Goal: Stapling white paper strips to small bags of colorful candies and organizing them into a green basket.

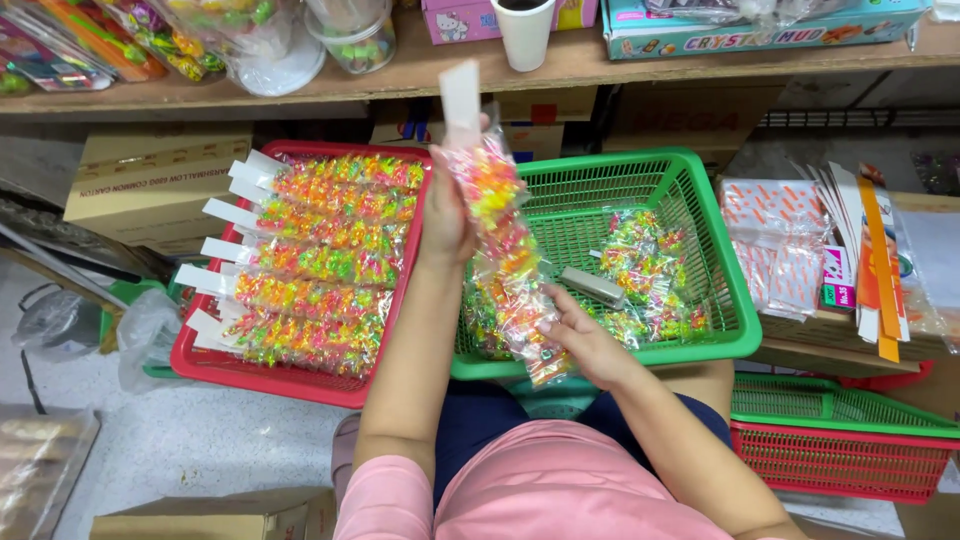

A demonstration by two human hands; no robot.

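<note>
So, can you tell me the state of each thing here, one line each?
left hand: grips the top of a clear bag of colourful pieces
right hand: holds the bag's bottom
red basket: full of packed bags in rows
green basket: partly filled
white cup: upright on shelf

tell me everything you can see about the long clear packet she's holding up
The long clear packet is a narrow plastic strip packed with small neon pieces in orange, yellow, green and pink, topped by a blank white card header. It hangs nearly upright, slightly slanted, in front of the green basket. The left hand grips it near the top, just under the header; the right hand pinches its lower end. It looks flexible and glossy.
</note>
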